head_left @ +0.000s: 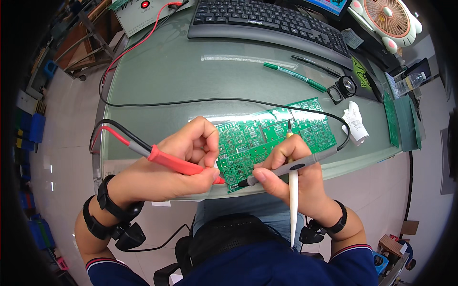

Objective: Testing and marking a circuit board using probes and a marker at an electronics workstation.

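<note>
A green printed circuit board [253, 148] lies at the near edge of the table, slightly tilted in view. My left hand [186, 157] pinches a red test probe [174, 161], its tip at the board's near left corner. In my right hand [296, 171] is a grey-and-black test probe [291, 166], whose dark tip points at the same corner, close to the red one. A slim white stick with a dark pointed end [293, 205] is also tucked between the right fingers. Whether either tip touches the board I cannot tell.
A black cable [205, 100] crosses the table behind the board. Farther back lie a keyboard [272, 24], a green marker [296, 76], a black pen [315, 65] and a magnifier loupe [344, 88]. Crumpled white paper [354, 125] sits right of the board. A tester box [143, 14] stands far left.
</note>
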A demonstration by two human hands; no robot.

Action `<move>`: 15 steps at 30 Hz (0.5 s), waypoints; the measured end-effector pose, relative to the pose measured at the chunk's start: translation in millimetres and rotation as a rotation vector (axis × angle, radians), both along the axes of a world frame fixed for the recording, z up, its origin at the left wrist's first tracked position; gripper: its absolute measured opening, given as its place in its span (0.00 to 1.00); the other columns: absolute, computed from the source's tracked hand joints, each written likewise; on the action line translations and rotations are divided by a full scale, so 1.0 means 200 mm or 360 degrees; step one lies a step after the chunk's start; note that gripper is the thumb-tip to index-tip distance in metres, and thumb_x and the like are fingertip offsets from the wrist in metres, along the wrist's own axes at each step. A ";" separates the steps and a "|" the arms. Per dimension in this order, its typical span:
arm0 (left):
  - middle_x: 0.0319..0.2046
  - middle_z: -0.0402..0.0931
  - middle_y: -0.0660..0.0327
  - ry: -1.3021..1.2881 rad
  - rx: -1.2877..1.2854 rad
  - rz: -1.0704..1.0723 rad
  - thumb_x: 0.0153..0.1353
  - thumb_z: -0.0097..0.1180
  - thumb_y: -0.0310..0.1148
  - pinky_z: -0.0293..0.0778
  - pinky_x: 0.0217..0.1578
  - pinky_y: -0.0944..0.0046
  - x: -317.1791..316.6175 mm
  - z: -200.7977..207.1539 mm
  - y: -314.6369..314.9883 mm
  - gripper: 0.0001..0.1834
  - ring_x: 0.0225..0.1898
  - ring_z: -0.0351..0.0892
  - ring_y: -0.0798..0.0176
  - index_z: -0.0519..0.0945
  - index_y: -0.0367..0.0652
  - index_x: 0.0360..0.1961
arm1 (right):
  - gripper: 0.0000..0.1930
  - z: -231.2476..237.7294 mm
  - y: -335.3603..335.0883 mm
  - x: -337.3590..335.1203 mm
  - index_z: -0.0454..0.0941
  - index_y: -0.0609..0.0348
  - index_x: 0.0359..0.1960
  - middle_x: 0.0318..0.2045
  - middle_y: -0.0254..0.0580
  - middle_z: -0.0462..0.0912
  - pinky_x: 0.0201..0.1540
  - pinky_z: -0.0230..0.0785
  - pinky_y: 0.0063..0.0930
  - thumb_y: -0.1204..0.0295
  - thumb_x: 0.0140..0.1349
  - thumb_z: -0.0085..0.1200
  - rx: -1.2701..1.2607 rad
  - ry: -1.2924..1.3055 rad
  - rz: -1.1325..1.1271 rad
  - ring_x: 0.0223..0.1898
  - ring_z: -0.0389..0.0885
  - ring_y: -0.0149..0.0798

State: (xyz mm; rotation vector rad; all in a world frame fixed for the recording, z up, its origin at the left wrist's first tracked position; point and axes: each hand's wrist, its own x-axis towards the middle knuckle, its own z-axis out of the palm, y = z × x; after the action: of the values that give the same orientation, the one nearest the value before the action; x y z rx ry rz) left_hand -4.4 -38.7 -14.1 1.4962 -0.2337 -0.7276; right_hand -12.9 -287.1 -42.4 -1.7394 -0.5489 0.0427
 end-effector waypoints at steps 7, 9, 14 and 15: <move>0.34 0.67 0.65 0.0048 -0.0117 0.0111 0.58 0.56 0.22 0.73 0.28 0.76 0.01 -0.02 0.00 0.18 0.30 0.72 0.77 0.60 0.44 0.41 | 0.14 0.00 0.00 0.00 0.69 0.59 0.29 0.23 0.33 0.75 0.24 0.62 0.20 0.74 0.58 0.66 0.0088 0.0063 -0.0001 0.23 0.76 0.26; 0.34 0.68 0.65 0.0027 -0.0130 0.0113 0.59 0.56 0.22 0.73 0.27 0.76 0.01 -0.03 0.00 0.18 0.30 0.74 0.77 0.60 0.44 0.41 | 0.14 0.00 0.00 0.00 0.68 0.59 0.29 0.23 0.33 0.75 0.24 0.62 0.20 0.74 0.58 0.66 0.0049 0.0064 -0.0006 0.23 0.77 0.26; 0.34 0.67 0.65 0.0037 -0.0108 0.0116 0.59 0.56 0.22 0.73 0.29 0.75 0.01 -0.02 -0.01 0.18 0.28 0.73 0.76 0.59 0.45 0.41 | 0.14 -0.01 0.01 0.00 0.68 0.59 0.29 0.23 0.33 0.74 0.24 0.62 0.20 0.74 0.58 0.66 0.0103 0.0068 -0.0010 0.23 0.76 0.26; 0.34 0.67 0.65 0.0037 -0.0108 0.0116 0.59 0.56 0.22 0.73 0.29 0.75 0.01 -0.02 -0.01 0.18 0.28 0.73 0.76 0.59 0.45 0.41 | 0.14 -0.01 0.01 0.00 0.68 0.59 0.29 0.23 0.33 0.74 0.24 0.62 0.20 0.74 0.58 0.66 0.0103 0.0068 -0.0010 0.23 0.76 0.26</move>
State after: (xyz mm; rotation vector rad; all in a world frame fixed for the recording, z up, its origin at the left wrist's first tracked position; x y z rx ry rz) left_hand -3.1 -40.1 -18.8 1.4239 -0.1838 -0.6721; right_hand -12.6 -285.8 -44.0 -1.6735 -0.5081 0.0569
